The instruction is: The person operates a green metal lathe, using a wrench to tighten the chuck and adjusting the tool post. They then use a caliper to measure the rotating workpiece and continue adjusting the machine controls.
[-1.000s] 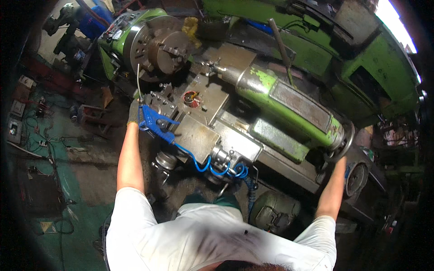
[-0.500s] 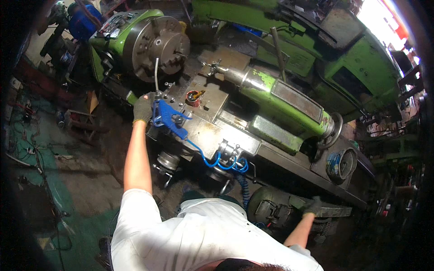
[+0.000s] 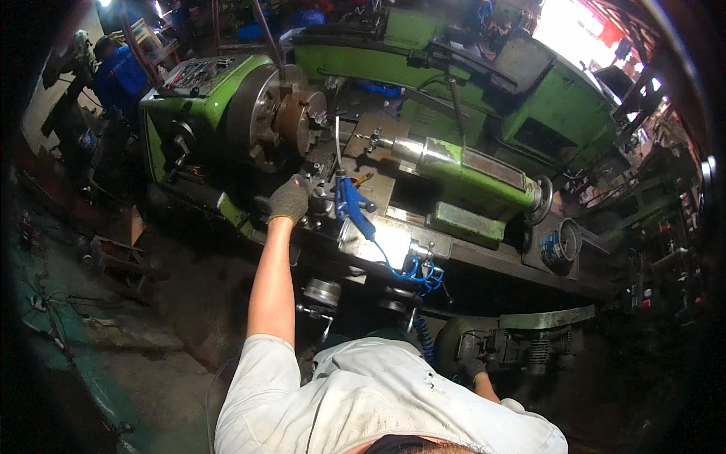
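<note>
My left hand (image 3: 290,198), in a grey glove, reaches out to the carriage (image 3: 378,227) of a green lathe. Its fingers curl against the dark tool post, just left of a blue air gun (image 3: 352,206). The gun lies on the carriage with its thin nozzle pointing up, and a coiled blue hose (image 3: 414,271) trails from it. The round steel chuck (image 3: 283,121) is just beyond the hand. My right hand (image 3: 473,368), also gloved, is low by my side against a dark machine part (image 3: 522,348) under the lathe bed. Its grip is hidden.
The green tailstock (image 3: 469,178) and its handwheel (image 3: 541,200) sit right of the carriage. More green machines (image 3: 560,106) stand behind. Left of the lathe, a dirty concrete floor (image 3: 151,318) has scrap and cables.
My right hand has left the tailstock handwheel and dropped low beside my body. My left hand stays on the carriage by the blue air gun. The view has swung.
</note>
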